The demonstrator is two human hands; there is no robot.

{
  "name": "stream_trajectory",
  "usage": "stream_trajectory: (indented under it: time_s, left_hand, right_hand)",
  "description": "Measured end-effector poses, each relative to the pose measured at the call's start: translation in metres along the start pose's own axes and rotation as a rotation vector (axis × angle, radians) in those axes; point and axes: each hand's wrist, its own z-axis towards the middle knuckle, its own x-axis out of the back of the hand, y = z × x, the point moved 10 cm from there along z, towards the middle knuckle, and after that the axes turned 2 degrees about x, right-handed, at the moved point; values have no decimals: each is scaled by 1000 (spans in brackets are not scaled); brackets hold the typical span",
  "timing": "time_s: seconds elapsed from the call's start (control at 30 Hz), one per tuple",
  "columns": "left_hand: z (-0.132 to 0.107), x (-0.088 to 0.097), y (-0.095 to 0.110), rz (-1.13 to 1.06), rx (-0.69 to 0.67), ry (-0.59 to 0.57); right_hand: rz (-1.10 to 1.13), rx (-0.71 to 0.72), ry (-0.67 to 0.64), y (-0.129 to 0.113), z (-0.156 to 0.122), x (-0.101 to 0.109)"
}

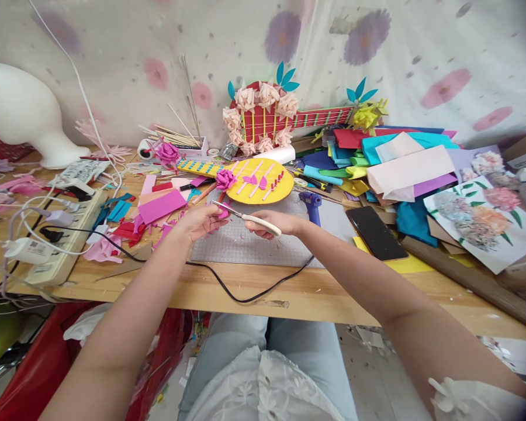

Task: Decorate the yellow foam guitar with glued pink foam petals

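White-handled scissors [263,224] are gripped in my right hand [283,223], their blades pointing left toward my left hand. My left hand [200,222] pinches a small magenta paper piece [222,211] close to the blade tips. Both hands are above a grey cutting mat [263,251]. Just behind them lies a yellow paper lute shape [259,182] with pink strips, red pegs and a magenta paper flower [225,179]. A blue glue gun [312,206] stands right of my right hand, its black cord curving along the table's front.
Left are a power strip [65,237] with cables, magenta paper sheets [162,204] and a white foam head [21,111]. A red paper guitar [267,120] leans at the back. Right are coloured paper stacks [412,166], a black phone [376,232] and a wooden stick [469,278].
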Motion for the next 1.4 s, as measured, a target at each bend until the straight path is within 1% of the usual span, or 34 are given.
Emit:
stream_trajectory:
  time_s: [0.17, 0.3, 0.4, 0.47, 0.53, 0.6, 0.67, 0.77, 0.83, 0.9, 1.0, 1.2, 1.27, 1.4]
  left_hand:
    - [2, 10, 4, 90, 1, 1]
    - [3, 19, 9, 113, -39, 25]
    - [4, 19, 10, 96, -107, 23]
    - [4, 14, 15, 65, -206, -3]
    - [2, 5, 21, 34, -326, -63]
    - [-1, -6, 26, 23, -429, -146]
    - [-4, -18, 28, 37, -489, -238]
    - [-6, -30, 27, 79, -526, -342]
    - [-6, -34, 28, 97, -550, -381]
    - [-5, -37, 28, 104, -562, -416]
    - [-4, -42, 27, 108, -551, -480]
    - [-8, -54, 26, 143, -507, -590]
    - [-8, -57, 28, 147, -504, -616]
    - [-9, -58, 33, 159, -540, -637]
  right_hand:
    - [-3, -8, 12, -3, 6, -1]
    - [56, 9, 25, -2, 14, -6]
    - [139, 28, 108, -1, 19, -4]
    - [254, 18, 193, 1, 20, 0]
    - [424, -11, 243, 5, 22, -1]
    - [606, -37, 224, 6, 25, -9]
    - [758, -26, 167, 4, 28, -19]
    - [901, 85, 132, -6, 30, -23]
    - [931, 155, 143, -10, 29, -20]
    - [919, 183, 155, -11, 29, -17]
    - [887, 197, 165, -12, 28, -14]
    - [893, 217, 153, -14, 23, -16]
    - [894, 220, 153, -13, 22, -16]
    - [877, 246, 154, -14, 22, -12]
